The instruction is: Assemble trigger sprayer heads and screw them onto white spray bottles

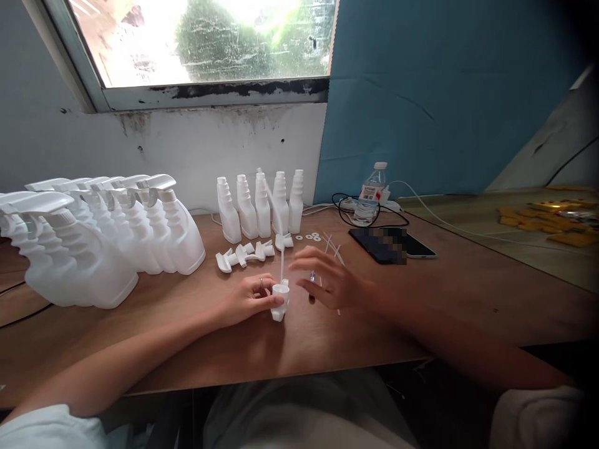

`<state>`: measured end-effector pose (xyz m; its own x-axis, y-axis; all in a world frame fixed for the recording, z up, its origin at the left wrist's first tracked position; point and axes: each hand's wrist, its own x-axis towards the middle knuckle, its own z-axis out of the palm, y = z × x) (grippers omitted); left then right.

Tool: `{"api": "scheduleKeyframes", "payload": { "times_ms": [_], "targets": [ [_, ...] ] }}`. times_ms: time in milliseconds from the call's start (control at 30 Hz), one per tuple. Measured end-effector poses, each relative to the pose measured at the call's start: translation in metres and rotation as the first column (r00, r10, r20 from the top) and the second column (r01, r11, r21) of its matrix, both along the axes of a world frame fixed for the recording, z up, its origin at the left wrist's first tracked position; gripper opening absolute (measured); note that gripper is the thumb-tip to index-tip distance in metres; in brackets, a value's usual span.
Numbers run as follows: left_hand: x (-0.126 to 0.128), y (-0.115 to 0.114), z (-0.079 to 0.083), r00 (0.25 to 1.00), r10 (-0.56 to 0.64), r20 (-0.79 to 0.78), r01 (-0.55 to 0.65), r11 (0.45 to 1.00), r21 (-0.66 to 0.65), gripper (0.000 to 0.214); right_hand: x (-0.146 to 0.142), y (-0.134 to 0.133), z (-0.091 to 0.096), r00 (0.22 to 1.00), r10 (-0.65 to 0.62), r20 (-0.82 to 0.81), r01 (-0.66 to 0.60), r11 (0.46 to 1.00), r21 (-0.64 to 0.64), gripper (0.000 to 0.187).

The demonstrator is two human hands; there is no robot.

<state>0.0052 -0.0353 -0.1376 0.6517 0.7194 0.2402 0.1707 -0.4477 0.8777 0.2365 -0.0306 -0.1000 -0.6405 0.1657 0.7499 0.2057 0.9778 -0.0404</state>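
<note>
My left hand (248,300) grips a white spray trigger head (280,300) standing on the brown table (196,349), with a thin dip tube (282,265) rising from it. My right hand (327,282) hovers just to the right of the head, fingers spread, thumb and forefinger pinching a small clear part (312,277). Several loose trigger heads (246,254) lie behind my left hand. Small white washers (309,237) and loose thin tubes (333,248) lie beyond my right hand.
A row of assembled white spray bottles (107,240) fills the left side. Several uncapped white bottles (262,204) stand at the back by the wall. A water bottle (369,194), black cables and a dark phone (390,244) lie to the right. Yellow parts (547,221) sit far right.
</note>
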Motion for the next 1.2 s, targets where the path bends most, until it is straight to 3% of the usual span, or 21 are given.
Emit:
{"api": "scheduleKeyframes", "payload": {
  "times_ms": [67, 133, 200, 300, 367, 400, 433, 467, 533, 567, 600, 633, 700, 767, 867, 967, 1067, 1200],
  "targets": [
    [0.003, 0.002, 0.003, 1.0, -0.001, 0.008, 0.001, 0.999, -0.037, 0.044, 0.004, 0.001, 0.004, 0.976, -0.018, 0.217, -0.038, 0.968, 0.249, 0.036],
    [0.007, 0.006, 0.012, 0.999, -0.033, -0.004, 0.033, 0.999, -0.034, 0.047, 0.005, 0.004, 0.007, 0.943, -0.072, 0.324, -0.052, 0.931, 0.361, 0.042],
    [0.009, 0.011, 0.029, 0.997, -0.071, -0.044, 0.073, 0.996, 0.049, 0.048, 0.006, 0.009, 0.011, 0.947, -0.093, 0.308, -0.04, 0.915, 0.401, 0.044],
    [0.009, 0.026, 0.068, 0.99, -0.096, -0.108, 0.117, 0.97, 0.211, 0.045, 0.008, 0.02, 0.026, 0.97, -0.111, 0.218, 0.005, 0.901, 0.434, 0.047],
    [0.005, 0.047, 0.096, 0.999, -0.009, -0.049, 0.025, 0.947, 0.319, 0.033, 0.011, 0.026, 0.042, 0.984, -0.127, 0.129, 0.063, 0.908, 0.415, 0.044],
    [0.002, 0.061, 0.108, 0.989, 0.146, 0.031, -0.143, 0.869, 0.474, 0.027, 0.013, 0.03, 0.052, 0.99, -0.128, 0.063, 0.094, 0.918, 0.385, 0.039],
    [-0.003, 0.077, 0.119, 0.94, 0.316, 0.127, -0.325, 0.724, 0.609, 0.023, 0.015, 0.033, 0.062, 0.99, -0.138, -0.009, 0.132, 0.931, 0.341, 0.035],
    [-0.008, 0.095, 0.126, 0.845, 0.465, 0.263, -0.507, 0.542, 0.67, 0.021, 0.017, 0.036, 0.072, 0.983, -0.148, -0.104, 0.172, 0.945, 0.278, 0.031],
    [-0.02, 0.13, 0.134, 0.634, 0.641, 0.432, -0.718, 0.281, 0.637, 0.026, 0.019, 0.043, 0.092, 0.936, -0.156, -0.315, 0.191, 0.978, 0.082, 0.027],
    [-0.026, 0.147, 0.134, 0.55, 0.693, 0.467, -0.777, 0.219, 0.591, 0.035, 0.02, 0.046, 0.101, 0.896, -0.142, -0.422, 0.145, 0.989, -0.023, 0.026],
    [-0.031, 0.162, 0.132, 0.477, 0.735, 0.481, -0.828, 0.193, 0.526, 0.044, 0.02, 0.05, 0.109, 0.85, -0.117, -0.514, 0.07, 0.992, -0.109, 0.025],
    [-0.035, 0.175, 0.128, 0.417, 0.778, 0.47, -0.87, 0.192, 0.455, 0.052, 0.02, 0.054, 0.117, 0.802, -0.088, -0.591, -0.013, 0.986, -0.165, 0.024],
    [-0.041, 0.193, 0.117, 0.365, 0.855, 0.369, -0.908, 0.239, 0.345, 0.068, 0.021, 0.061, 0.129, 0.735, -0.036, -0.677, -0.148, 0.966, -0.213, 0.024],
    [-0.044, 0.201, 0.106, 0.382, 0.899, 0.215, -0.903, 0.314, 0.293, 0.074, 0.022, 0.064, 0.137, 0.705, -0.023, -0.709, -0.208, 0.949, -0.238, 0.025],
    [-0.048, 0.2, 0.101, 0.444, 0.894, 0.061, -0.864, 0.409, 0.294, 0.054, 0.023, 0.062, 0.141, 0.694, -0.013, -0.72, -0.27, 0.922, -0.276, 0.029],
    [-0.051, 0.187, 0.113, 0.494, 0.866, 0.075, -0.83, 0.445, 0.337, 0.033, 0.024, 0.057, 0.14, 0.694, 0.005, -0.72, -0.323, 0.896, -0.305, 0.028],
    [-0.052, 0.163, 0.136, 0.569, 0.815, 0.112, -0.769, 0.479, 0.424, 0.029, 0.025, 0.054, 0.141, 0.664, 0.008, -0.748, -0.357, 0.882, -0.308, 0.03],
    [-0.045, 0.122, 0.162, 0.74, 0.672, 0.02, -0.564, 0.604, 0.563, 0.027, 0.029, 0.052, 0.146, 0.59, 0.061, -0.805, -0.457, 0.847, -0.271, 0.043]
  ]
}}
